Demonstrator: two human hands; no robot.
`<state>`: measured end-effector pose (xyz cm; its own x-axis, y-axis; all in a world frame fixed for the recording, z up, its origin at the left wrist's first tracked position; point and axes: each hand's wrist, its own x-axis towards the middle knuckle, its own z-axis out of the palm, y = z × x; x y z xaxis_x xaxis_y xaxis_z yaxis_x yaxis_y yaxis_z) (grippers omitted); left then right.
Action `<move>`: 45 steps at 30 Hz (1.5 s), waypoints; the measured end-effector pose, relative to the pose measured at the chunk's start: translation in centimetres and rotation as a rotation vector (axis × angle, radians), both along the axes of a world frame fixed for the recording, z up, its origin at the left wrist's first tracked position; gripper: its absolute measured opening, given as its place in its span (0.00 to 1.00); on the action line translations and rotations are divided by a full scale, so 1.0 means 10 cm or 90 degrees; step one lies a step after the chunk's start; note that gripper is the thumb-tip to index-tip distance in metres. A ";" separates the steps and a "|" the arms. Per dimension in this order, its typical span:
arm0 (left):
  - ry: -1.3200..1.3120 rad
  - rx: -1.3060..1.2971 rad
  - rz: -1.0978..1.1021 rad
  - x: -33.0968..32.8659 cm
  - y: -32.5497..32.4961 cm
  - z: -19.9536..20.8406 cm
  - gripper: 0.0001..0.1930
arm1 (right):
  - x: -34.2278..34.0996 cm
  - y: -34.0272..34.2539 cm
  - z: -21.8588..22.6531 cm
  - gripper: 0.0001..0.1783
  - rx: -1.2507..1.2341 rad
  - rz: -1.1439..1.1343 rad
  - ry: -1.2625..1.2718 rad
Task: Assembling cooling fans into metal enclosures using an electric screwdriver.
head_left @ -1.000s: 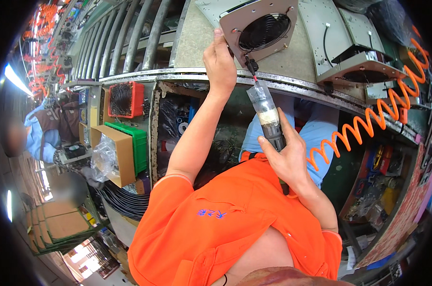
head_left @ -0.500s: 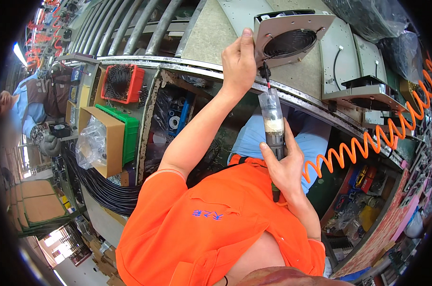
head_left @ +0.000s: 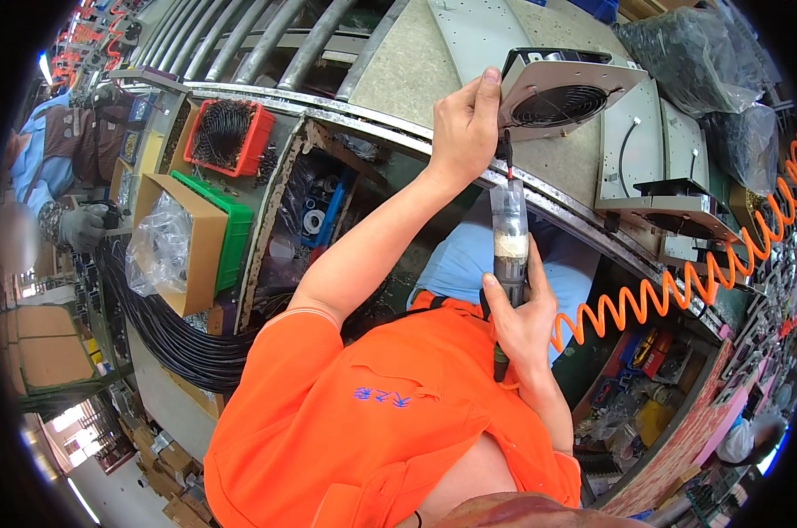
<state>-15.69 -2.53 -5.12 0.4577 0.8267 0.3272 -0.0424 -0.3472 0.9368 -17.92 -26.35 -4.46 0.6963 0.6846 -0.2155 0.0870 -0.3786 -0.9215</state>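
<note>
My left hand (head_left: 467,130) is closed on the left edge of a grey metal bracket (head_left: 629,86), which it holds tilted over the bench edge. Mounted on that bracket is a black cooling fan (head_left: 560,106) with a round wire guard. My right hand (head_left: 527,322) wraps round a power screwdriver (head_left: 510,255) with a clear sleeve at its front. The screwdriver points away from me, its bit meeting a dark piece at the bracket's lower left corner. Whether a screw sits there is too small to tell.
An orange coiled hose (head_left: 680,295) stretches across the right side. Another fan bracket (head_left: 671,211) lies on the bench at right, near plastic bags (head_left: 693,62). Metal rollers (head_left: 315,44) run at far left, above a red bin (head_left: 259,141) and green crate (head_left: 233,233). A co-worker's gloved hand (head_left: 83,227) is at left.
The whole view has shifted, so the bench and bracket appear lower and slightly to the right. Both hands keep their holds, and the screwdriver bit stays at the bracket's lower corner.
</note>
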 end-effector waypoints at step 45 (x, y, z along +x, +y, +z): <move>-0.241 -0.711 -0.149 -0.80 0.05 -0.60 0.18 | 0.18 -0.62 -0.06 0.50 -0.027 0.120 -0.112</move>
<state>-23.66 -2.08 -11.17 0.6646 0.6487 -0.3708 -0.3333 0.7015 0.6300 -16.13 -32.58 -5.04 0.5861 0.7992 -0.1334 0.3178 -0.3782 -0.8694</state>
